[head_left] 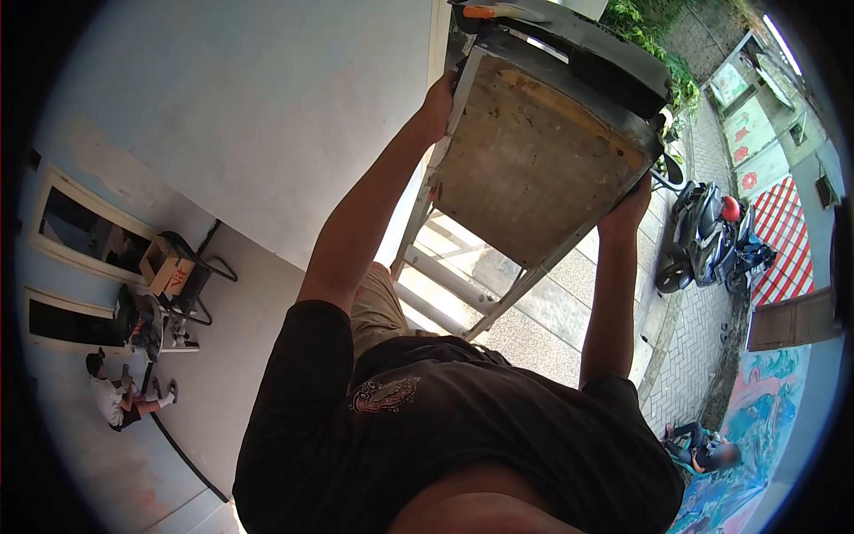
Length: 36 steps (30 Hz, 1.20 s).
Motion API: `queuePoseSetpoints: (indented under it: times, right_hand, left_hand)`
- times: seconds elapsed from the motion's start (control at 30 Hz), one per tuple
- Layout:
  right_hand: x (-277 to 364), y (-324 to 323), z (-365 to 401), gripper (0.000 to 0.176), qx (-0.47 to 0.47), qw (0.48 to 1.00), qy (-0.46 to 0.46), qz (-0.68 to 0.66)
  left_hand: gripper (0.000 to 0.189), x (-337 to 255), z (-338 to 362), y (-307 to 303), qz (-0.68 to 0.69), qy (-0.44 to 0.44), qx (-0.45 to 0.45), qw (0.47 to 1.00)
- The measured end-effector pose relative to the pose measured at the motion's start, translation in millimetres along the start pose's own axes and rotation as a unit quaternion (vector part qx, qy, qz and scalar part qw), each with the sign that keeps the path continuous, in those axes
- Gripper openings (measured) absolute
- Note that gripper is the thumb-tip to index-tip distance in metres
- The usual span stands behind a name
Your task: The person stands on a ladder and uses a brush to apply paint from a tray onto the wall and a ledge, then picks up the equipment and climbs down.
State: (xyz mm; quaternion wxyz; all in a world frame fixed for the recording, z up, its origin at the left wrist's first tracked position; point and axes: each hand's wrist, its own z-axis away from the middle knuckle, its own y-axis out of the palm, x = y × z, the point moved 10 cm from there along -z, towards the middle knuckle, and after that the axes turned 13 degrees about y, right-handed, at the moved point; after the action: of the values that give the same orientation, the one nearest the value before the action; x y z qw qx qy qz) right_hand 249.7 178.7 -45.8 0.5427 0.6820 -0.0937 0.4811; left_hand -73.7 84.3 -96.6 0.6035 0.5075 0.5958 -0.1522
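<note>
A tall stand with a metal frame and a stained, worn board (538, 160) is tilted in front of me, seen along its length. My left hand (437, 107) grips its left edge near the far end, the fingers largely hidden behind it. At the opposite edge my right hand (627, 212) holds on, its fingers also partly hidden. Black glossy plastic panels (614, 67), like motorcycle bodywork, lie across the far end of the stand. One carries an orange piece (492, 12). Below the board, the frame's crossbars (454, 283) reach back towards my legs.
A pale wall (294, 107) runs close along my left. Parked motorcycles (707, 236) stand on the paved lane (689, 356) at right, where a person (703, 449) sits. Another person (116, 392) sits at far left, near a cardboard box (166, 269) on a black-framed chair.
</note>
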Motion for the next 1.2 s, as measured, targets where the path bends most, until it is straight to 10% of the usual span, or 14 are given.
queuePoseSetpoints:
  times: [1.2]
  right_hand:
    - [19,-26,12,0.048,-0.057,0.981,-0.101,0.157]
  left_hand:
    - [0.05,-5,18,4,-0.043,-0.008,-0.023,0.999]
